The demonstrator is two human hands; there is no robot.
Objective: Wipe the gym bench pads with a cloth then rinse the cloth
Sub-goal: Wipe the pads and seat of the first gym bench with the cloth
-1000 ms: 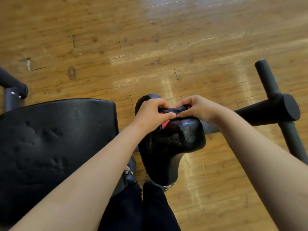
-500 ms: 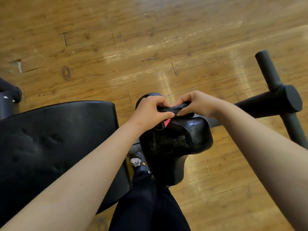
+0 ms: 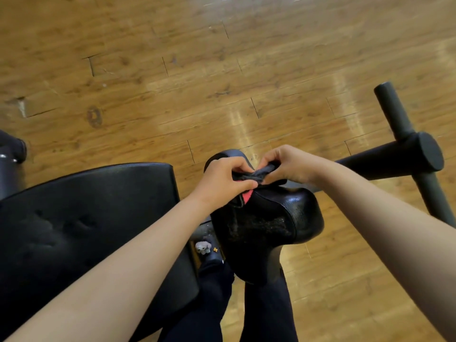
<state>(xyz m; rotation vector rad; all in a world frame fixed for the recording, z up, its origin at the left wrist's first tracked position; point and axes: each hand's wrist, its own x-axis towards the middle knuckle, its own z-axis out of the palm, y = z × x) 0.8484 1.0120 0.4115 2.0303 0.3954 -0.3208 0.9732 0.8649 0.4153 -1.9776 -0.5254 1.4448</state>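
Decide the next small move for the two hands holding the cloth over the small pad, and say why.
Probably press the bunched cloth down onto the small black pad and wipe: left hand and right hand both pinch it over that pad's far end, and the pad's surface looks speckled.

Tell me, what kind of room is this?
Probably a gym: a wide black cushioned bench pad, a smaller shiny black vinyl pad beside it, and a dark grey metal frame tube, over a wooden plank floor.
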